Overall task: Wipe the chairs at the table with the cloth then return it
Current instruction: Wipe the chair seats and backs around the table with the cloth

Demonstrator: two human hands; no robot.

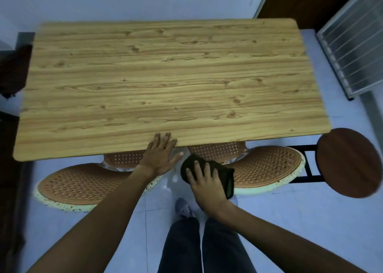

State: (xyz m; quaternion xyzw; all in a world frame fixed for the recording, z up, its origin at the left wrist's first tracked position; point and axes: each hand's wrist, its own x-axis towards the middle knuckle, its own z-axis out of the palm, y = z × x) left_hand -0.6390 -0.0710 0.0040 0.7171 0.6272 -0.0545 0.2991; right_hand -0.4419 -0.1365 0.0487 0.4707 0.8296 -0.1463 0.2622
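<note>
Our left hand [160, 157] lies flat with fingers spread on the near edge of the table [165, 76], likely to steady us as we lean. Right of it, our right hand [204, 182] presses spread fingers onto the dark cloth [222, 174], bunched on the woven chair [269, 165] just below that edge, wiping.

A round brown stool [350, 162] stands near a wire rack [352, 43].
</note>
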